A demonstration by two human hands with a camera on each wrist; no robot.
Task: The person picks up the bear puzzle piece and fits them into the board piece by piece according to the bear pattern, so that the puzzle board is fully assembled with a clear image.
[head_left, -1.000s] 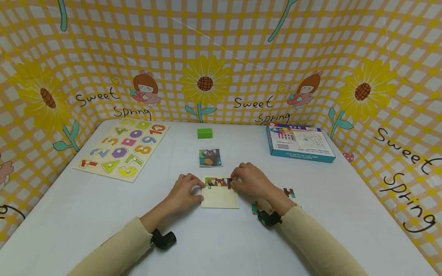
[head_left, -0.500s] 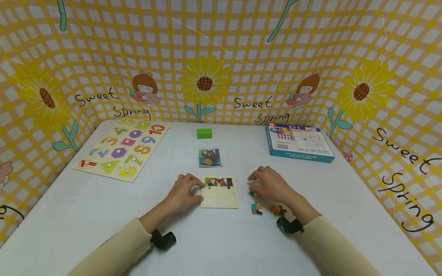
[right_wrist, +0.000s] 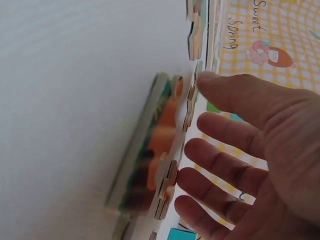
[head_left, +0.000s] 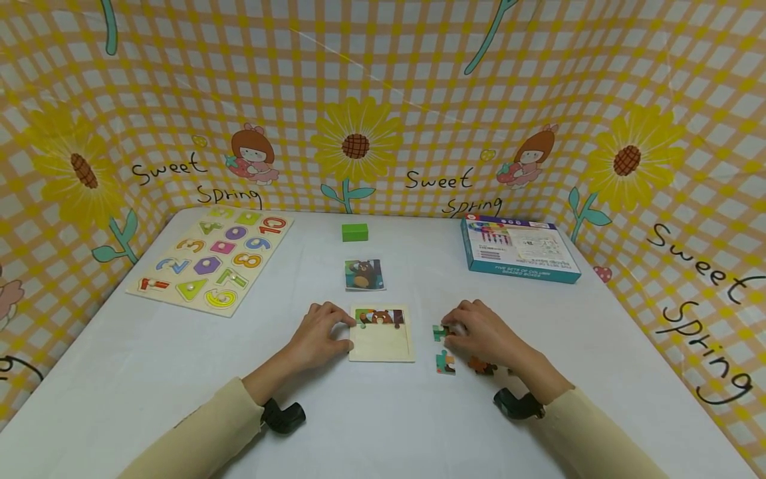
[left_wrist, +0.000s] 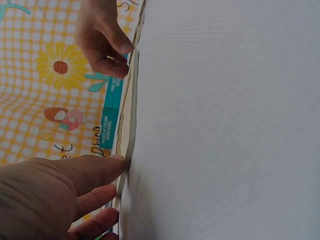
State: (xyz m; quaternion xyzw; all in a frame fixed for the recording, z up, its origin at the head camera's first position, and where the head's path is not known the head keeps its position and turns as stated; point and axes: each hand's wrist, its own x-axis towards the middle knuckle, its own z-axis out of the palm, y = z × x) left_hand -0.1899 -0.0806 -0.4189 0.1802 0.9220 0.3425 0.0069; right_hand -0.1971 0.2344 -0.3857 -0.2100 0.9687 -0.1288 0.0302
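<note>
A pale wooden puzzle tray [head_left: 381,346] holds a row of bear-picture pieces [head_left: 379,317] along its far side. My left hand [head_left: 320,336] rests at the tray's left edge, its thumb and fingertips against the side. To the right of the tray, my right hand [head_left: 479,332] is low over the table, its fingertips at a green jigsaw piece [head_left: 439,332]. In the right wrist view its fingers are spread and loosely bent. Nearer me lie a teal-and-orange piece [head_left: 445,362] and a brown piece [head_left: 481,365]; the hand hides part of this area.
Beyond the tray lies a bear picture card [head_left: 365,275], with a green block [head_left: 355,232] behind it. A number-and-shape board [head_left: 212,259] is at the back left. The blue-edged box [head_left: 519,249] stands at the back right.
My right hand has left the tray's far right corner and moved right and nearer me, to the loose pieces. My left hand has stayed at the tray's left edge.
</note>
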